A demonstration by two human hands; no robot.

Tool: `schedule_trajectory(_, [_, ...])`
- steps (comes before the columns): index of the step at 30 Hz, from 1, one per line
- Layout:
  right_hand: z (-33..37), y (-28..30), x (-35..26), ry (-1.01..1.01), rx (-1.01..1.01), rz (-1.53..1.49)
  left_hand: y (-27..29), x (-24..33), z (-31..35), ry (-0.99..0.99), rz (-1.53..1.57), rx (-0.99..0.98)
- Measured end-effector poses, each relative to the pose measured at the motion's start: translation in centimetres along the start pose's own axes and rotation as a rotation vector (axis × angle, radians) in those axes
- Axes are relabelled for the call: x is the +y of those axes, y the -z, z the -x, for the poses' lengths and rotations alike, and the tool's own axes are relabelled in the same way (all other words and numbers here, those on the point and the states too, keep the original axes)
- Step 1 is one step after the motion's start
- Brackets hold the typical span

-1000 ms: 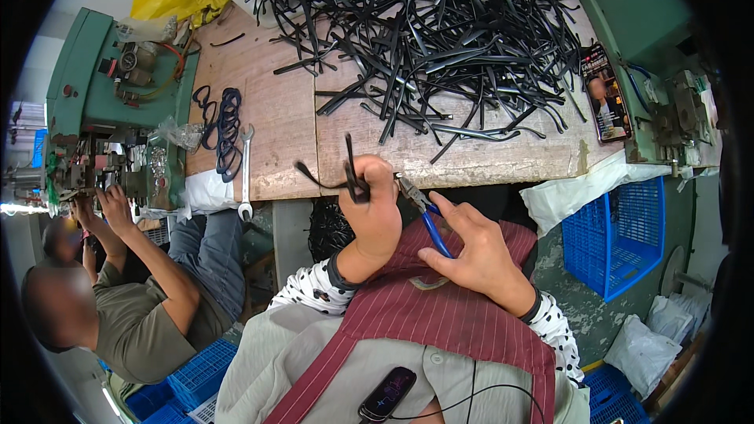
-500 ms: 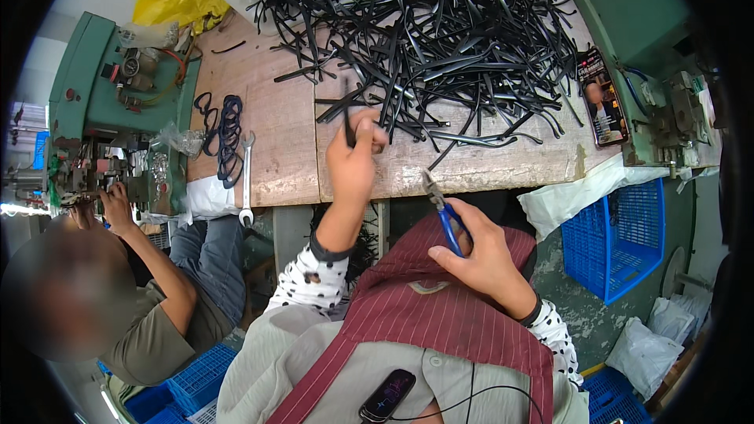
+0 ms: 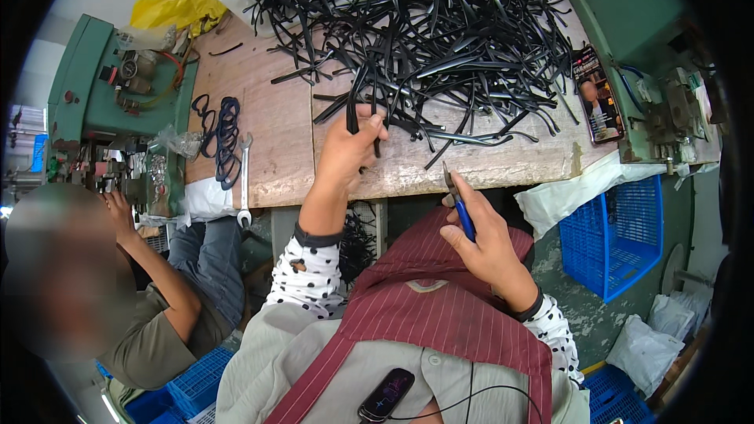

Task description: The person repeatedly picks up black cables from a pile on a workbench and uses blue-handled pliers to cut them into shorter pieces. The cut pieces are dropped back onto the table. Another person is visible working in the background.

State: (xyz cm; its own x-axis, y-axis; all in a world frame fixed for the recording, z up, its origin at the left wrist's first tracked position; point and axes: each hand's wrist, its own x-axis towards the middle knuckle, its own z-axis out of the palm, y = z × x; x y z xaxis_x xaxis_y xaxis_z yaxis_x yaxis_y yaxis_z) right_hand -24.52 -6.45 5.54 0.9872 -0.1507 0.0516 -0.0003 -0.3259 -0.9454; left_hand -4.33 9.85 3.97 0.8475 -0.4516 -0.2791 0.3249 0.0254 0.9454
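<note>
My left hand (image 3: 350, 145), over the near edge of the workbench, is closed around a few black eyeglass temples (image 3: 352, 114) that stick up past the fingers. In my right hand (image 3: 488, 245) is a pair of blue-handled pliers (image 3: 463, 216), its jaws pointing up toward the bench edge and with nothing visible between them. Beyond both hands spreads a large heap of black eyeglass temples (image 3: 440, 63). One loose temple near the front of the heap lies close to the plier tips.
On the wooden bench (image 3: 275, 126) lie a wrench (image 3: 245, 177) and dark cord loops (image 3: 228, 141). Green machines (image 3: 118, 102) flank it. At the right stands a blue crate (image 3: 613, 243) beside white cloth (image 3: 561, 196). A co-worker's hand (image 3: 119, 216) is at the left machine.
My left hand has turned, and more temples now show in it. The pliers in my right hand have turned more upright and shifted slightly right.
</note>
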Motion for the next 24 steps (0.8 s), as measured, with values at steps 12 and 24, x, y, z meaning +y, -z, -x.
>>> schedule_trajectory(12, [-0.8,-0.1,-3.7,0.304,-0.003,0.68,-2.4,1.9,4.9,0.094,0.588,-0.408])
schedule_trajectory(24, [-0.6,-0.2,-2.8,0.314,-0.023,0.68,-3.6,1.3,6.0,-0.035,0.419,-0.174])
